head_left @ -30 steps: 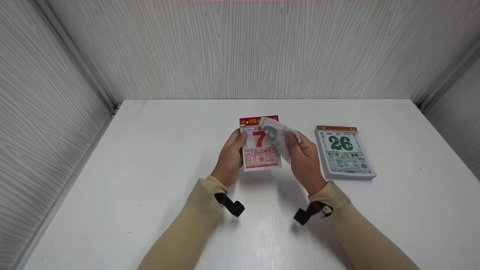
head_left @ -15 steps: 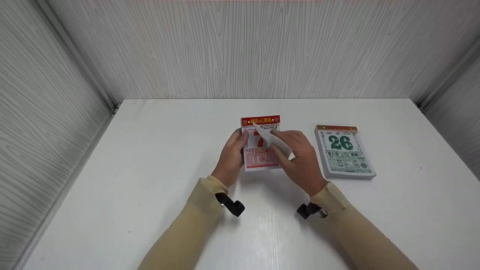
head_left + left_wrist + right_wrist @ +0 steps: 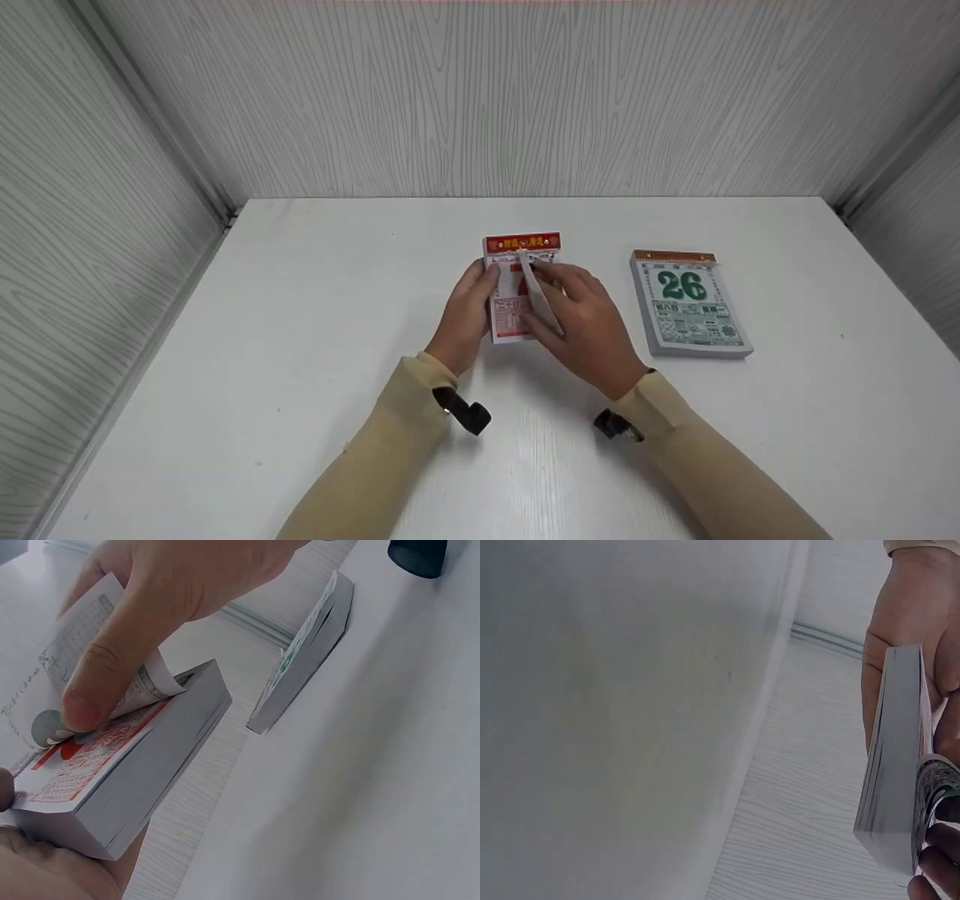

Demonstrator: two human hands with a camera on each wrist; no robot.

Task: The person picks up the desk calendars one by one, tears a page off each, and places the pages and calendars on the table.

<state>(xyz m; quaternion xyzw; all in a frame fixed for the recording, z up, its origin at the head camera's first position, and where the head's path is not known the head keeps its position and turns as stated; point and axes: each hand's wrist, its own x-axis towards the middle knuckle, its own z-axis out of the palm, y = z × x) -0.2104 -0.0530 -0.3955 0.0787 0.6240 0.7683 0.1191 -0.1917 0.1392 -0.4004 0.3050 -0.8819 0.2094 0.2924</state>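
A thick tear-off calendar (image 3: 523,242) with a red-and-gold header is held up by my left hand (image 3: 459,322), the thumb on its front and the fingers behind. A red number shows partly on its face. My right hand (image 3: 589,326) pinches a thin calendar page (image 3: 541,304), which stands bent up from the block, its upper end just under the header. In the left wrist view, the right thumb (image 3: 94,694) presses on the curled page (image 3: 79,645), printed in grey. The right wrist view shows the block edge-on (image 3: 892,765), with right fingertips (image 3: 941,859) at the curled page.
A second tear-off calendar (image 3: 686,307), with a green 26 and a brownish-red header, lies on the white table (image 3: 300,360) to the right of my right hand. Wood-grain panels (image 3: 480,97) enclose the table at the back and both sides.
The right hand has turned over and shifted left across the calendar, bringing the page from a slanted spread on the right to a narrow upright fold. The left hand hardly moves.
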